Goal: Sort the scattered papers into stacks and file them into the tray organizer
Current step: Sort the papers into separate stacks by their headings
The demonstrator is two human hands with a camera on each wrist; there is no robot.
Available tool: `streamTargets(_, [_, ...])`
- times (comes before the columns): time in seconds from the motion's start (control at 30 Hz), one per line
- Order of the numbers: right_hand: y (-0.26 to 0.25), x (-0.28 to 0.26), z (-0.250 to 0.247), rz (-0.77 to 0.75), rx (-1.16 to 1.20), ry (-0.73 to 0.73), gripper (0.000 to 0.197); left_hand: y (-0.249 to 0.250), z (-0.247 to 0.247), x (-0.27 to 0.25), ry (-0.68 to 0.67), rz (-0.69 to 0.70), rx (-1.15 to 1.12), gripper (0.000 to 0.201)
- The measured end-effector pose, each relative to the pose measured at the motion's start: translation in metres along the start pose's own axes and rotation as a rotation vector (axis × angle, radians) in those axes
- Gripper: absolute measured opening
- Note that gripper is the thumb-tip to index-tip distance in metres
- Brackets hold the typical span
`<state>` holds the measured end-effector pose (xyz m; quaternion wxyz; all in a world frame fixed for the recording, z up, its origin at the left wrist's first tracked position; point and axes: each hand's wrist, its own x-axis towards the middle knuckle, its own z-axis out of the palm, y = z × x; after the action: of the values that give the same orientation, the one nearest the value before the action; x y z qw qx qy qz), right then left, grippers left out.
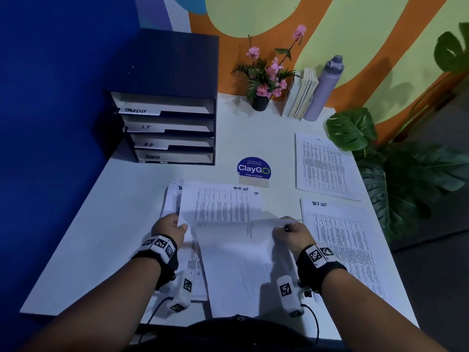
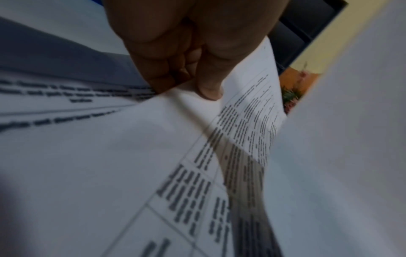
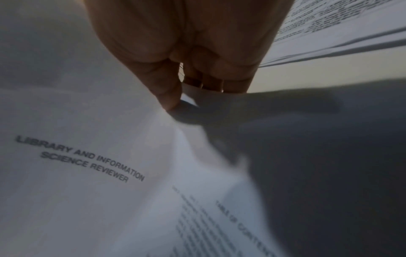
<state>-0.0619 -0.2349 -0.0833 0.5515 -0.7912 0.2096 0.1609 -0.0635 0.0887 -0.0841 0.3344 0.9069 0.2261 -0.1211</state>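
Lifted sheet [image 1: 243, 250] in both hands' pinch

Both hands, left hand [image 1: 170, 227] & right hand [image 1: 291, 233], apparently lift top sheet [image 1: 236, 252] off pile.

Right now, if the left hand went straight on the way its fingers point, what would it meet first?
Probably the tray organizer. The left hand, pinching the lifted sheet, points away from the person along the paper pile; beyond that lies bare table. Depth is unclear.
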Motion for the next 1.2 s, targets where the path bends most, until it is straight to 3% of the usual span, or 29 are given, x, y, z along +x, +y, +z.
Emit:
streamTargets(0.1, [0.002,0.005,0.000,0.011,0.017,0.063,0.013,-0.004,-0.007,0.002,0.000,-0.041,-0.005,0.025])
streamTargets(0.17, [0.003,0.007,-0.002,0.018,0.025,0.114,0.014,-0.004,-0.013,0.000,0.013,-0.066,-0.041,0.009])
streamTargets(0.33, [-0.012,0.011,-0.006,0.005,0.043,0.235,0.010,0.016,-0.013,-0.005,0.228,0.038,-0.138,0.056])
streamTargets(0.37, [-0.018,0.012,-0.005,-0.015,0.030,0.226,0.009,0.028,-0.013,-0.008,0.187,0.068,-0.223,0.058])
streamTargets(0.47, [-0.038,0.013,0.001,-0.089,-0.013,0.187,0.023,0.061,-0.009,-0.019,-0.130,0.165,-0.478,0.047])
streamTargets(0.5, [-0.044,0.013,0.004,-0.121,-0.015,0.172,0.025,0.068,-0.007,-0.019,-0.152,0.188,-0.507,0.039])
streamTargets(0.6, [-0.063,0.004,0.010,-0.211,-0.043,0.115,0.017,0.081,-0.010,-0.016,-0.007,0.088,-0.557,0.029])
streamTargets(0.7, [-0.061,-0.009,0.013,-0.194,-0.135,-0.007,0.021,0.086,-0.014,-0.004,0.147,-0.015,-0.688,0.027])
streamTargets(0.77, [-0.054,-0.017,0.013,-0.168,-0.163,-0.027,0.013,0.089,-0.016,-0.001,0.159,-0.043,-0.683,0.024])
streamTargets(0.87, [-0.054,-0.010,0.000,-0.099,-0.049,0.140,0.007,0.095,-0.011,-0.003,0.044,0.023,-0.720,0.029])
streamTargets(0.93, [-0.055,0.008,-0.023,-0.060,-0.040,0.316,0.010,0.095,-0.005,-0.006,-0.059,0.065,-0.605,0.046])
streamTargets(1.0, [-0.054,0.032,-0.053,-0.065,-0.049,0.463,0.015,0.087,0.003,-0.006,-0.101,0.084,-0.347,0.055])
streamTargets(1.2, [-0.054,0.081,-0.139,0.037,0.116,0.643,0.021,0.061,0.022,-0.003,-0.132,0.018,0.088,0.064])
